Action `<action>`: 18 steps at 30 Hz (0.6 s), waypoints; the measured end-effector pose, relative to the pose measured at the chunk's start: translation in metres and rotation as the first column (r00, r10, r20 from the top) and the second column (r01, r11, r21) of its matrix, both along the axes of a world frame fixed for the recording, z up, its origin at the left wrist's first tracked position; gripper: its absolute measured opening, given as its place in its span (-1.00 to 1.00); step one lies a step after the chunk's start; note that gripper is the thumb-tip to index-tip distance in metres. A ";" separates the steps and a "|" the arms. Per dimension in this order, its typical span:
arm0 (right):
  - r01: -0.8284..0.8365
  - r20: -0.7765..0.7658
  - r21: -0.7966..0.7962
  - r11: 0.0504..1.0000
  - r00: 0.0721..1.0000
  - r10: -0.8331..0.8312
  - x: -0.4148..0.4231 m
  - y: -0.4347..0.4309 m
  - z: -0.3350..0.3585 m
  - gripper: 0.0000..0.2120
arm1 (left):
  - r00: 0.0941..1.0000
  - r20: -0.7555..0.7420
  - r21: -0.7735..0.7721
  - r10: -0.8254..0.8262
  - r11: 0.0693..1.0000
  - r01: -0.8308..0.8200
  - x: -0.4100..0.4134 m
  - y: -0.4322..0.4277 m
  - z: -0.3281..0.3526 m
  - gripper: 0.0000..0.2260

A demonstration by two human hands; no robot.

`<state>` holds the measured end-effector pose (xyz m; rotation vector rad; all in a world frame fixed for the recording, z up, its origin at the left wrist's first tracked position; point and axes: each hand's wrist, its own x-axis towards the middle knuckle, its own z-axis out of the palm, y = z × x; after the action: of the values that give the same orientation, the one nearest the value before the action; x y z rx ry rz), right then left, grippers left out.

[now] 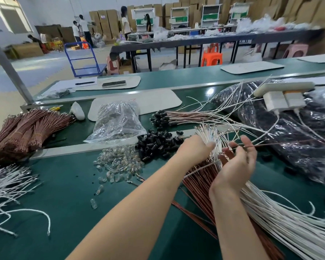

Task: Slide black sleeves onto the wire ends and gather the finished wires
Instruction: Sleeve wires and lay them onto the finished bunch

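Our left hand (195,150) lies on the tips of the white wires (280,218). Its fingers are hidden and blurred, so we cannot tell its grip. Our right hand (236,164), palm up just at three o'clock of the left, has its grip curled round one thin brown wire (261,145) that points toward three o'clock. The loose sleeves (158,145) are piled at nine o'clock of the left hand, across the metal rail (73,149). The finished wires (186,117) lie at twelve o'clock, with their sleeved ends pointing to nine. Clear bulbs (118,162) spread at eight o'clock, just beside the sleeves. Bare green counter (64,203) opens at seven o'clock, and a black bag (289,132) crowds the three o'clock edge.
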<state>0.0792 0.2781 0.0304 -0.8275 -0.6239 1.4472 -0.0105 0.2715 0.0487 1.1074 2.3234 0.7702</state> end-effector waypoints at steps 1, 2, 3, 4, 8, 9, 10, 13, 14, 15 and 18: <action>-0.009 0.008 -0.003 1.000 1.000 0.009 0.000 -0.001 0.000 -0.70 | 1.000 0.014 -0.014 0.019 1.000 -0.019 0.001 0.004 0.000 -0.60; -0.015 0.013 -0.006 1.000 1.000 0.015 0.000 -0.001 -0.001 -0.70 | 0.999 0.034 -0.028 0.034 0.999 -0.033 0.001 0.008 -0.001 -0.65; -0.018 0.016 -0.010 1.000 1.000 0.018 0.000 -0.001 -0.001 -0.70 | 0.997 0.057 -0.038 0.049 0.998 -0.047 0.002 0.011 -0.001 -0.70; -0.019 0.016 -0.015 1.000 1.000 0.019 0.000 -0.001 -0.001 -0.70 | 0.995 0.073 -0.051 0.063 0.997 -0.060 0.002 0.013 -0.001 -0.74; -0.017 0.008 -0.024 1.000 1.000 0.018 0.000 0.000 0.001 -0.70 | 0.982 0.162 -0.062 0.099 0.994 -0.090 -0.001 0.012 0.005 -0.79; -0.018 0.007 -0.020 1.000 1.000 0.018 0.000 -0.001 0.001 -0.70 | 0.974 0.195 -0.048 0.110 0.994 -0.103 -0.003 0.010 0.005 -0.74; -0.019 0.006 -0.014 1.000 1.000 0.019 0.000 -0.001 0.002 -0.70 | 0.967 0.225 -0.037 0.119 0.993 -0.114 -0.004 0.008 0.005 -0.67; -0.028 0.006 -0.001 1.000 1.000 0.028 -0.001 -0.003 0.004 -0.71 | 0.947 0.298 0.006 0.123 0.991 -0.131 -0.005 0.004 0.003 -0.67; -0.030 0.010 0.002 1.000 1.000 0.030 -0.001 -0.004 0.004 -0.71 | 0.937 0.326 0.029 0.124 0.990 -0.141 -0.005 0.003 0.003 -0.71; -0.031 0.015 0.006 0.999 0.999 0.031 -0.001 -0.005 0.005 -0.71 | 0.928 0.350 0.052 0.125 0.987 -0.152 -0.004 0.002 0.004 -0.75; -0.038 0.024 0.018 0.999 0.999 0.037 -0.001 -0.007 0.006 -0.70 | 0.885 0.445 0.117 0.139 0.970 -0.211 -0.003 0.001 0.006 -0.80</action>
<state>0.0779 0.2708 0.0366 -0.8229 -0.6726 1.4653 -0.0135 0.2722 0.0549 0.6961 2.0186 1.1629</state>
